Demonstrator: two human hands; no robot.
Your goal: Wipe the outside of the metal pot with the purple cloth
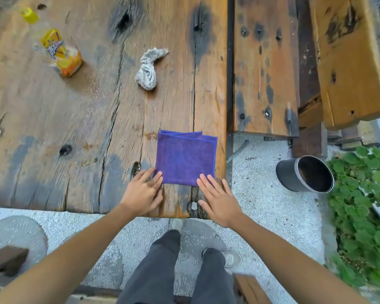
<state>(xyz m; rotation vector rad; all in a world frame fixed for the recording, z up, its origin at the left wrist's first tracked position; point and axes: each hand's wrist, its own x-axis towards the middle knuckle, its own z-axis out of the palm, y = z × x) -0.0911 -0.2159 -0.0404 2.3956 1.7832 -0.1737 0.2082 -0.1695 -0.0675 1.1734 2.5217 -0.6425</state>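
A folded purple cloth (185, 158) lies flat near the right front corner of the weathered wooden table (75, 128). My left hand (144, 190) rests flat on the table, fingertips touching the cloth's near left corner. At the cloth's near right corner my right hand (218, 199) lies flat with spread fingers, its fingertips on the cloth's edge. Neither hand grips anything. The metal pot (306, 177), dark inside, lies tilted on the gravel ground to the right of the table, apart from both hands.
A crumpled grey rag (148, 70) lies mid-table and a yellow-labelled plastic bottle (55, 48) lies at the far left. A wooden bench (263, 69) stands right of the table. Green plants (364, 205) grow beside the pot. My legs stand below on gravel.
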